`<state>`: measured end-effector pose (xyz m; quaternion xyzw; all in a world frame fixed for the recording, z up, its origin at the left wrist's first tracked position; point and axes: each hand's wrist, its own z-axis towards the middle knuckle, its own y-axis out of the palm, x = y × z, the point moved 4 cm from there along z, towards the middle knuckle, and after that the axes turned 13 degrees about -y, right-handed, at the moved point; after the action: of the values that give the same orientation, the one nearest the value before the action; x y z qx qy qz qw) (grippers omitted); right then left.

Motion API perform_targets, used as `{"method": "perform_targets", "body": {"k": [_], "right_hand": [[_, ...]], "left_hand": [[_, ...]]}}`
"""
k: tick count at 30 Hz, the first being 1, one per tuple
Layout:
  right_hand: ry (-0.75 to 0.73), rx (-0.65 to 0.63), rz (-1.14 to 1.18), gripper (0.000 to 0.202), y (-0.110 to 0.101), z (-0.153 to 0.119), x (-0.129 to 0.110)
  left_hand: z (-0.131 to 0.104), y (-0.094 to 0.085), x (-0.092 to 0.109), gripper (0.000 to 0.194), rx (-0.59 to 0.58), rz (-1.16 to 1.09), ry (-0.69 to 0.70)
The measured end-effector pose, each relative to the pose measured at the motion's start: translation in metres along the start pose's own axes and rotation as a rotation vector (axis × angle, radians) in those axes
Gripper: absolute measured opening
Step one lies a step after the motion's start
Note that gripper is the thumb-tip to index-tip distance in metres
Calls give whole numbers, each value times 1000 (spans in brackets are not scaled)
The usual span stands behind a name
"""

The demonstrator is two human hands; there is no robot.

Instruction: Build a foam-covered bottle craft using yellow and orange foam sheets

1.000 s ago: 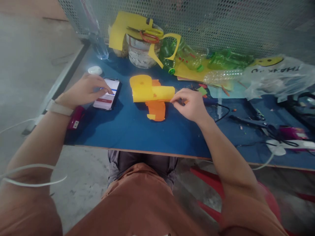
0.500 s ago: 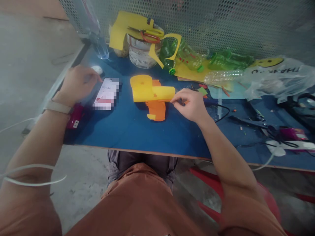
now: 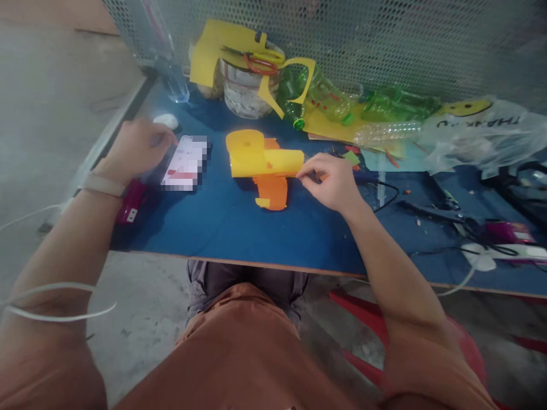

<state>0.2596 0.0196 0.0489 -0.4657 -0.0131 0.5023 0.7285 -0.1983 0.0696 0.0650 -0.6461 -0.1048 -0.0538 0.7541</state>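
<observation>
On the blue tabletop lies a yellow and orange paper model (image 3: pixel 267 162), with a rolled yellow body and an orange piece crossing under it. My right hand (image 3: pixel 331 179) is at its right end, thumb and fingertips pinched on the yellow edge. My left hand (image 3: pixel 139 145) hovers by the upper left corner of a phone (image 3: pixel 183 165) with a lit screen. Its fingers are curled together; whatever they hold, if anything, cannot be made out. A white rounded object (image 3: pixel 166 121) sits just behind those fingers.
Behind stand a pot (image 3: pixel 250 91) with scissors (image 3: pixel 262 60) and cut yellow paper on top, green plastic bottles (image 3: pixel 325 94) and a plastic bag (image 3: pixel 482 134). Cables and a white power strip (image 3: pixel 513 251) lie at right. A magenta object (image 3: pixel 132 202) is by my left wrist.
</observation>
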Motion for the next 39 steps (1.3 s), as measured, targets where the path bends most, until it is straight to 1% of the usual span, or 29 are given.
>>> {"method": "perform_targets", "body": {"k": [6, 14, 21, 24, 27, 31, 34, 39], "right_hand": [[-20, 20, 3, 14, 0, 0, 0], [-17, 5, 2, 14, 0, 0, -1], [-8, -8, -1, 15, 0, 0, 0], [-3, -8, -8, 14, -1, 0, -1], [-4, -6, -9, 14, -1, 1, -1], [-10, 3, 1, 12, 0, 1, -1], [0, -2, 0, 12, 1, 0, 1], [-11, 1, 1, 14, 1, 0, 1]], "left_hand": [[2, 2, 0, 50, -32, 3, 11], [0, 0, 4, 56, -51, 8, 44], [-1, 1, 6, 57, -75, -8, 90], [-1, 1, 5, 56, -64, -19, 96], [-1, -1, 5, 55, -27, -36, 70], [-3, -5, 7, 54, 5, -23, -2], [-4, -6, 9, 55, -9, 9, -58], [-4, -3, 7, 57, -40, 23, -53]]}}
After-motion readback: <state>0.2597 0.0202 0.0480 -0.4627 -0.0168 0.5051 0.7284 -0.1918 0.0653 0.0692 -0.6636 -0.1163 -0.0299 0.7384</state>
